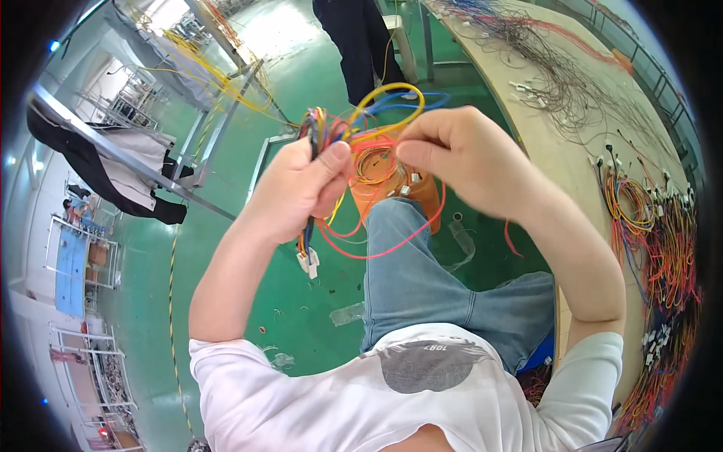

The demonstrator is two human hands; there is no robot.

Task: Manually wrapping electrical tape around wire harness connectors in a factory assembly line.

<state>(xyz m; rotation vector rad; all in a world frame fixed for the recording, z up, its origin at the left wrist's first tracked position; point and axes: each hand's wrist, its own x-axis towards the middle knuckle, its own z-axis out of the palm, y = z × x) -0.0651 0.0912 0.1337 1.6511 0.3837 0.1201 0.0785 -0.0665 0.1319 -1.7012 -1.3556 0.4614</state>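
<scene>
the left hand (305, 181), nearer, grips the wire bundle (315, 129), its long axis running twelve to six o'clock, at nine o'clock from the right hand (468, 154), whose curled fingers' grip i cannot tell.

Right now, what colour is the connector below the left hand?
White connector, best in the head view.

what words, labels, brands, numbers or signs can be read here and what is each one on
White shirt: small print on its dark graphic; I won't copy it out.
White connector below the left hand: too small to tell any lettering.
Background shelves at the left edge: too small and blurred to read.
</scene>
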